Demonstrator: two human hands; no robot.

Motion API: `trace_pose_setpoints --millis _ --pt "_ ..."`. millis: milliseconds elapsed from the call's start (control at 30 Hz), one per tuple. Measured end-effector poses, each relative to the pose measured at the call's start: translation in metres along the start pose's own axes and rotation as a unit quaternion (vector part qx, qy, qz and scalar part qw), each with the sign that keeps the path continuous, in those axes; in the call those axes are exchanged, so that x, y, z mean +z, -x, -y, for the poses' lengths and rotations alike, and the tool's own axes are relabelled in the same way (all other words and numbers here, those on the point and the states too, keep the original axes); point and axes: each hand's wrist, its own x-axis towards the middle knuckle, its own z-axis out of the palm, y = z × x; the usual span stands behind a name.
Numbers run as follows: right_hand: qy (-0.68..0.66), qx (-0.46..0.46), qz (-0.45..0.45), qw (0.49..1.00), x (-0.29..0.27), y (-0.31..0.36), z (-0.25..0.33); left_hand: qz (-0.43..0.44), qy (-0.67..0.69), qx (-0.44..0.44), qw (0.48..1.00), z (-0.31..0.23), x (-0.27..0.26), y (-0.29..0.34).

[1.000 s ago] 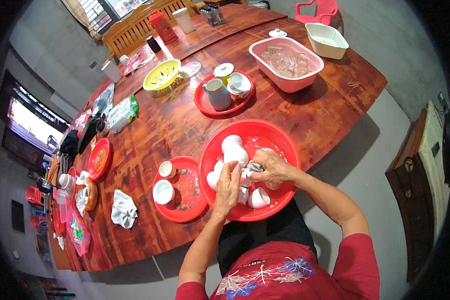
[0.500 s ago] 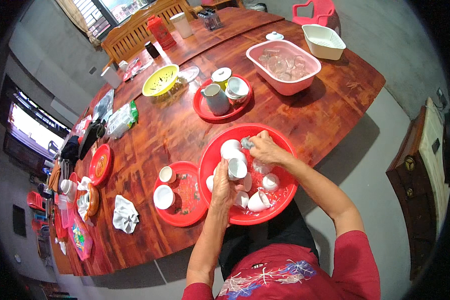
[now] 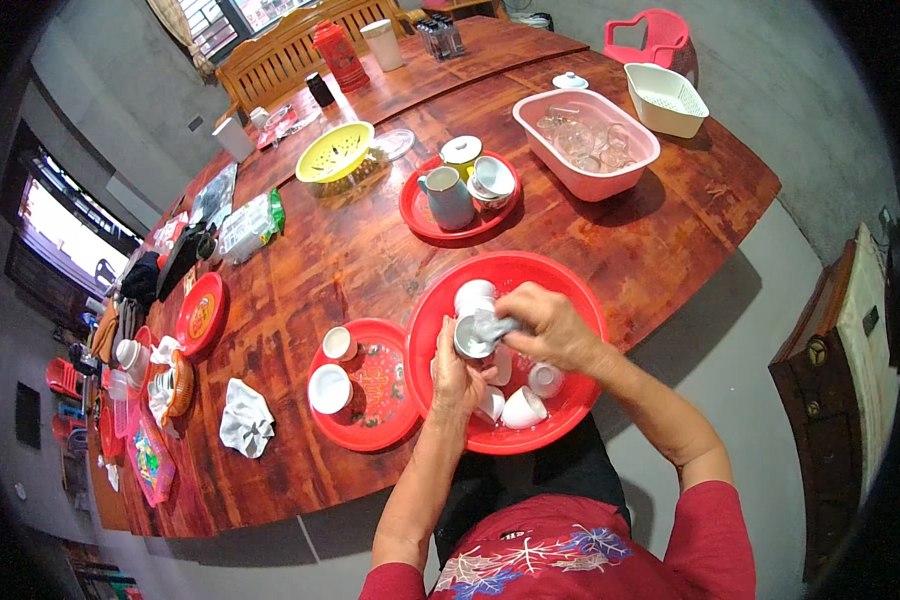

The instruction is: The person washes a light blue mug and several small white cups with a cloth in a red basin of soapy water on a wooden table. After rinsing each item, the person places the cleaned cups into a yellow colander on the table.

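Observation:
Over a large red basin (image 3: 548, 275), my left hand (image 3: 453, 378) is wrapped round a small white cup (image 3: 467, 341) with its mouth tilted up. My right hand (image 3: 558, 328) pinches a grey cloth (image 3: 489, 326) against the cup's mouth; part of the cloth covers the rim. Below my hands, several white cups (image 3: 523, 408) lie tipped about in the basin, some partly hidden by my fingers. To the left, touching or very near the basin, a round red tray (image 3: 378, 395) carries a white cup (image 3: 330, 388) and a smaller cream cup (image 3: 339, 344).
Beyond the basin, a red tray (image 3: 417, 222) holds a grey-blue mug (image 3: 448, 200) and stacked bowls. A pink tub (image 3: 588, 183) of clear glassware stands far right beside a white strainer basket (image 3: 665, 105). A yellow colander (image 3: 335, 152) sits farther back; a crumpled white cloth (image 3: 246, 418) lies left.
My right hand has brought the grey cloth from the basin's far side nearer, onto the mouth of the cup. My left hand keeps its hold on the cup. The view has shifted slightly.

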Motion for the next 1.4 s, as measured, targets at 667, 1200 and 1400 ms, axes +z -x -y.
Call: trace_pose_setpoints --millis 667,1200,1400 --pt "0.032 -0.051 -0.041 0.997 0.035 0.016 0.006 0.009 -0.152 0.011 0.988 -0.004 0.02 0.024" --pt "-0.558 0.389 -0.068 0.73 0.042 0.028 -0.006 -0.07 -0.461 0.347 0.814 0.012 0.018 0.016" --pt "-0.474 0.346 -0.142 0.797 0.019 0.025 0.01 -0.081 -0.383 0.29 0.873 0.011 0.013 0.015"
